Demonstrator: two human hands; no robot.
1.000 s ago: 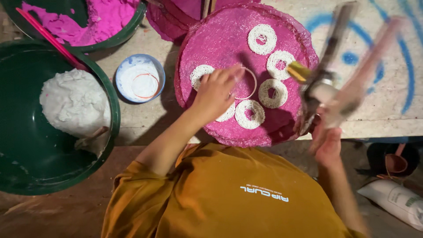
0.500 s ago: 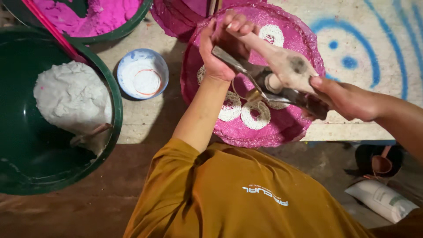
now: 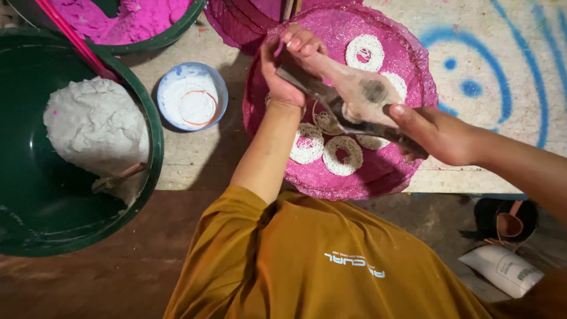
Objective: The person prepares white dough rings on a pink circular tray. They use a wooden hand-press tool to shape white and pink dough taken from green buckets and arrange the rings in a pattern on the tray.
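Both hands have shifted slightly up the pink tray since half a second ago, press unchanged between them.

Left hand [image 3: 289, 65] is closed around the far end of the dough-smeared metal press [image 3: 354, 97]; right hand [image 3: 437, 133] grips its near handles, holding it just above the round pink woven tray [image 3: 407, 53]. White lacy dough rings [image 3: 342, 155] lie beneath. Well apart to the left sit a small blue bowl [image 3: 192, 96] and a green tub [image 3: 35, 224] of white dough [image 3: 94, 127].

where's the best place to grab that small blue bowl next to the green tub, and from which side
Probably by its rim, from straight above. The blue bowl stands upright and open on the table, with white paste and a thin ring inside, so gripping the rim's outer edge avoids the contents. The side away from the green tub has more room.
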